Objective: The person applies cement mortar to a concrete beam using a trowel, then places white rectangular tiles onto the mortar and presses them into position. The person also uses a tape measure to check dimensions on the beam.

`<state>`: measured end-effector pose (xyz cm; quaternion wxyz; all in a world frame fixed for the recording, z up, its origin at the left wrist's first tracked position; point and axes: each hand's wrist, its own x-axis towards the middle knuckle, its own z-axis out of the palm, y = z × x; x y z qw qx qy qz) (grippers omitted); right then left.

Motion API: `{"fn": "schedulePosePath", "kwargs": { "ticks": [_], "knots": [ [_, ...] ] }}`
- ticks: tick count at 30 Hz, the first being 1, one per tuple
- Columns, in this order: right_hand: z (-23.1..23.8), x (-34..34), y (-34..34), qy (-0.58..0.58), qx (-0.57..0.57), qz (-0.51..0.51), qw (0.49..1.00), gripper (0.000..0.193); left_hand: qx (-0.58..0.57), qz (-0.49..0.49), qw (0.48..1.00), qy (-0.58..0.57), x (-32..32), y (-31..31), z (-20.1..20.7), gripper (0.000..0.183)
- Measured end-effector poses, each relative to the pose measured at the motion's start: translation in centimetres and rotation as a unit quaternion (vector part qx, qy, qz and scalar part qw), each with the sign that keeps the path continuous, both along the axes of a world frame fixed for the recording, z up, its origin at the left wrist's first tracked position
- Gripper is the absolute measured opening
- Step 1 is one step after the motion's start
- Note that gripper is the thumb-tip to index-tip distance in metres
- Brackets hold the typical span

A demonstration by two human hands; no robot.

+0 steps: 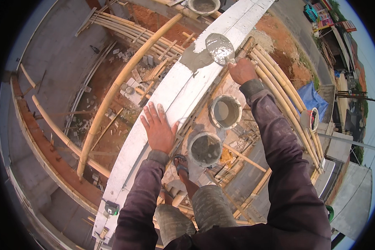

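In my right hand [242,71] is the handle of a round scoop [220,48], its bowl coated with shiny wet mortar. The bowl sits over the top of a long white block wall [173,99]. Grey mortar [193,59] is spread on the wall just left of the scoop. My left hand [159,130] lies flat on the wall top nearer to me, fingers spread, holding nothing. Between my arms stand two buckets of grey mortar, the farther bucket [213,115] and the nearer bucket [190,149].
Bamboo poles [275,83] form scaffolding on my right, and a bamboo pole [123,77] crosses left of the wall above a deep drop. A tape measure [111,208] rests on the wall's near end. Another basin [191,9] stands beyond. A blue tarp [311,99] hangs right.
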<state>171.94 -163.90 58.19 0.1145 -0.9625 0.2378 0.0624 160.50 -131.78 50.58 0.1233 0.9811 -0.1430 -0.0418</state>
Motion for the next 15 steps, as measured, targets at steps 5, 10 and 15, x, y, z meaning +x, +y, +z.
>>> {"fn": "schedulePosePath", "kwargs": {
  "ticks": [5, 10, 15],
  "knots": [
    [-0.2, -4.8, 3.2, -0.04, 0.106, 0.009, 0.994, 0.039, 0.018, -0.002, 1.0, -0.004, 0.0, 0.1, -0.4, 0.083],
    [-0.3, -6.3, 5.2, -0.077, 0.101, 0.071, 0.989, 0.037, 0.003, -0.001, 0.999, -0.036, -0.1, 0.1, -0.5, 0.083],
    [0.8, -6.9, 5.4, -0.019, 0.142, 0.05, 0.988, 0.038, 0.028, 0.002, 1.0, 0.007, 0.0, 0.0, -0.1, 0.083]
  ]
}}
